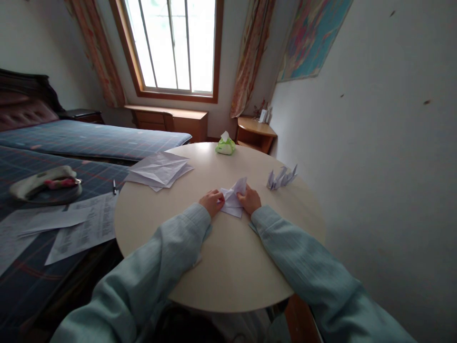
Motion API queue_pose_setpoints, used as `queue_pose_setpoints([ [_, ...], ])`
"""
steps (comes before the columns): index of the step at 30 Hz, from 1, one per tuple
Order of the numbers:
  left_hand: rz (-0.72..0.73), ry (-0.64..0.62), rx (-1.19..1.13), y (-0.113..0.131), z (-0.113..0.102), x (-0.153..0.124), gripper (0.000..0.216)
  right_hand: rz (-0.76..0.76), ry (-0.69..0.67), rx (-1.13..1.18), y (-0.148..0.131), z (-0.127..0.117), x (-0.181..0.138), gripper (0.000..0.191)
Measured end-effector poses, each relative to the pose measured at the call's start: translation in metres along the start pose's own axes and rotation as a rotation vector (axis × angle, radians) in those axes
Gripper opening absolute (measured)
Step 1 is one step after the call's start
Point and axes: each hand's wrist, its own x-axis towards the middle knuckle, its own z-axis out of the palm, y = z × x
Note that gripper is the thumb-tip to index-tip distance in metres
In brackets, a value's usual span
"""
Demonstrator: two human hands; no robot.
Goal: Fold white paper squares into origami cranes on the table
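Note:
A partly folded sheet of white paper [232,199] is at the middle of the round table, one flap standing up. My left hand [213,202] pinches its left edge, fingers closed. On the other side my right hand [250,199] grips the raised flap between thumb and fingers. To the right stand several folded paper figures [282,177] in a close group. A stack of creased white paper sheets [160,169] lies at the table's left edge.
The round cream table [232,267] fills the middle. A green tissue pack [225,144] sits at its far edge. Left of it, a bed [103,174] carries printed sheets [87,226], a pen [114,187] and a pale curved object [46,185]. A wall [374,166] rises close on the right.

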Motion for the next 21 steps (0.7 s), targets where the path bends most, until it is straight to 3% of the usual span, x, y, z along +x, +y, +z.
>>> queue_pose_setpoints([
  [7,-0.021,-0.038,-0.019,-0.0006,-0.0003,0.0002,0.028,-0.015,-0.003,0.009,-0.0002,-0.0002,-0.0004,0.030],
  [15,-0.032,-0.054,-0.021,-0.0004,-0.0012,-0.0017,0.026,-0.092,-0.017,0.047,0.0013,0.0023,0.0001,0.029],
  [21,-0.037,-0.055,0.011,-0.0010,0.0002,-0.0010,0.037,-0.187,-0.025,0.107,0.0007,0.0040,0.0009,0.026],
])
